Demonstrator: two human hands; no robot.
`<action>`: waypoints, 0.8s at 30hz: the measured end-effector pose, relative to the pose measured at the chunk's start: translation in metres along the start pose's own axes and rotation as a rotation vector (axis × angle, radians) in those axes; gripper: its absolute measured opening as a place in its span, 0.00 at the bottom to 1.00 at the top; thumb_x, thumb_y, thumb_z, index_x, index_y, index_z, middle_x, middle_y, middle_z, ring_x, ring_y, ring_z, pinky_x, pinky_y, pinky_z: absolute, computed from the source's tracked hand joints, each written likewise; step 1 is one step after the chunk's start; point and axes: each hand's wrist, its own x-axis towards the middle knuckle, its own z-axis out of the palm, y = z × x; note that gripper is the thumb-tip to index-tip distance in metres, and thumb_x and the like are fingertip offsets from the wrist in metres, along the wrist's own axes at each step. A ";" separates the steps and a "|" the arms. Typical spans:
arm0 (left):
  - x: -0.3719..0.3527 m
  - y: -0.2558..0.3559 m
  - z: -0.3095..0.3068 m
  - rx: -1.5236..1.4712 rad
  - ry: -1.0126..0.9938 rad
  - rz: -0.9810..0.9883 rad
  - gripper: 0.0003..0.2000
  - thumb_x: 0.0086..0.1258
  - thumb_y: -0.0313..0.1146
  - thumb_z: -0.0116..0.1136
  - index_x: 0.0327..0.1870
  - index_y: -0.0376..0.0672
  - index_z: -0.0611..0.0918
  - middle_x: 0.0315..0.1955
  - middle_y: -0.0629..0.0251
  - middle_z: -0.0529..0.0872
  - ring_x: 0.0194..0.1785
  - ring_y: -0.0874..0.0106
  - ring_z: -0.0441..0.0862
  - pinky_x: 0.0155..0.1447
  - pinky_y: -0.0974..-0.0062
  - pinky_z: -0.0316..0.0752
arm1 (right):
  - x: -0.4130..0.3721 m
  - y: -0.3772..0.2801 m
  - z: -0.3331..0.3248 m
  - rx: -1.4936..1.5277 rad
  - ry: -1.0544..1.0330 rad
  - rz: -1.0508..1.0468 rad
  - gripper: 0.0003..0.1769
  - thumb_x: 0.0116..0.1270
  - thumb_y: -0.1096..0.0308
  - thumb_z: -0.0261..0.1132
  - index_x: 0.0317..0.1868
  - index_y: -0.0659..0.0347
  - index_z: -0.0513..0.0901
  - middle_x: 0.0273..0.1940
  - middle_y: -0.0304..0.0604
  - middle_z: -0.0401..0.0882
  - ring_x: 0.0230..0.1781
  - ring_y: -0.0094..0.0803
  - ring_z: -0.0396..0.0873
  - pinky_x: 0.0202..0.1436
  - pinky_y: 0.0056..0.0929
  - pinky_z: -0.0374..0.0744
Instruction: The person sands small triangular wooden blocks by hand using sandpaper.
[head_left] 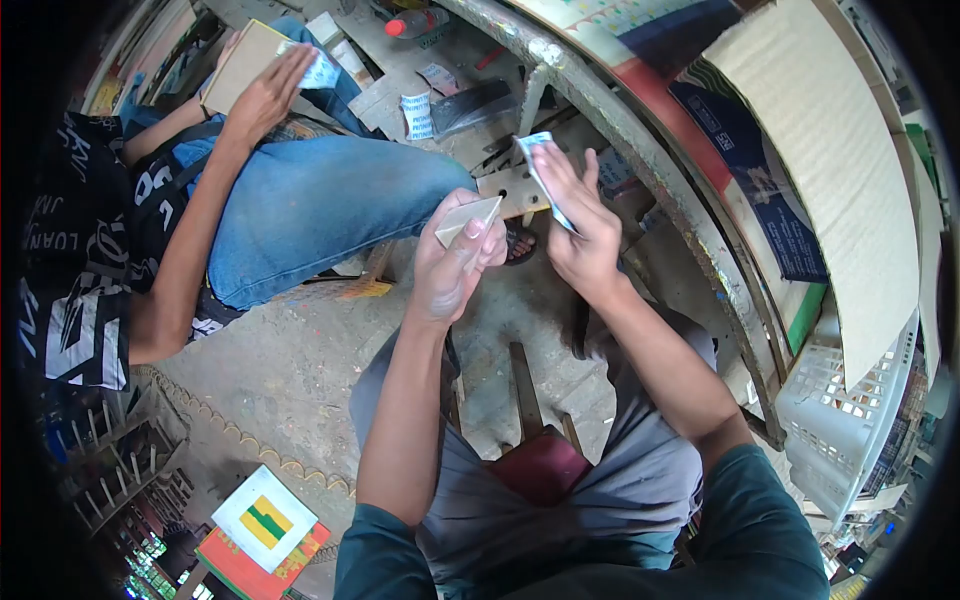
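My left hand [459, 262] is closed around a small, flat, pale block [462, 221], with the thumb pressed on its face. Whitish dust coats the thumb and wrist. To the right, my right hand [582, 218] holds a piece of sandpaper [541, 172], its white backing printed in blue, along the palm side of the fingers. A gap separates the sandpaper from the block. Behind my hands lies a drilled wooden piece [522, 193].
On the left, a seated co-worker's hand [262, 108] presses printed sandpaper [318, 70] near a framed board [240, 75]. A metal rail [640, 150] curves along the right beside cardboard [810, 150] and a white basket [835, 420]. More sandpaper [417, 117] lies ahead; painted panels [232, 517] lie lower left.
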 end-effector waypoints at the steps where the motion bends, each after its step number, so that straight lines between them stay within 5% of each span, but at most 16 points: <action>1: 0.002 -0.001 0.001 -0.037 0.028 0.039 0.17 0.71 0.45 0.56 0.47 0.41 0.69 0.30 0.66 0.70 0.32 0.76 0.66 0.38 0.79 0.63 | 0.001 -0.002 -0.001 0.045 0.044 -0.007 0.35 0.49 0.92 0.53 0.60 0.61 0.78 0.60 0.48 0.77 0.67 0.45 0.70 0.74 0.56 0.49; 9: 0.007 -0.006 0.000 -0.232 0.198 0.105 0.21 0.73 0.38 0.54 0.61 0.37 0.67 0.42 0.63 0.74 0.44 0.74 0.72 0.50 0.74 0.70 | -0.006 0.003 0.008 0.119 0.080 0.115 0.33 0.53 0.93 0.50 0.61 0.65 0.76 0.60 0.54 0.76 0.66 0.45 0.71 0.73 0.47 0.58; 11: 0.007 -0.002 0.003 0.103 0.311 0.154 0.22 0.72 0.33 0.57 0.63 0.37 0.68 0.47 0.64 0.76 0.49 0.77 0.74 0.54 0.77 0.71 | -0.007 0.003 0.009 0.138 0.080 0.137 0.33 0.53 0.93 0.49 0.61 0.66 0.76 0.60 0.54 0.76 0.66 0.44 0.71 0.72 0.45 0.59; 14: 0.007 -0.002 -0.002 0.117 0.365 0.170 0.24 0.69 0.30 0.60 0.64 0.38 0.69 0.51 0.64 0.78 0.53 0.78 0.75 0.54 0.79 0.71 | -0.005 0.000 0.008 0.202 0.084 0.177 0.32 0.54 0.93 0.49 0.60 0.67 0.76 0.60 0.55 0.76 0.66 0.42 0.71 0.71 0.40 0.62; 17: 0.008 -0.001 -0.007 0.366 0.418 0.177 0.22 0.67 0.28 0.63 0.61 0.38 0.71 0.50 0.62 0.80 0.52 0.78 0.76 0.56 0.78 0.72 | -0.007 0.000 0.008 0.238 0.073 0.224 0.30 0.55 0.92 0.49 0.59 0.68 0.76 0.60 0.56 0.76 0.65 0.40 0.72 0.70 0.35 0.65; 20: 0.007 0.005 -0.002 0.433 0.460 0.026 0.20 0.65 0.26 0.64 0.57 0.37 0.72 0.48 0.61 0.82 0.51 0.77 0.78 0.56 0.77 0.73 | -0.008 0.002 0.009 0.224 0.059 0.280 0.28 0.57 0.91 0.49 0.59 0.69 0.76 0.59 0.57 0.76 0.64 0.40 0.74 0.68 0.31 0.67; 24: 0.007 -0.003 -0.007 0.434 0.359 0.057 0.17 0.65 0.23 0.64 0.51 0.37 0.72 0.48 0.59 0.82 0.51 0.75 0.79 0.55 0.77 0.75 | -0.008 -0.006 0.006 0.271 0.022 0.462 0.27 0.59 0.91 0.49 0.59 0.70 0.76 0.59 0.56 0.77 0.63 0.40 0.74 0.66 0.29 0.69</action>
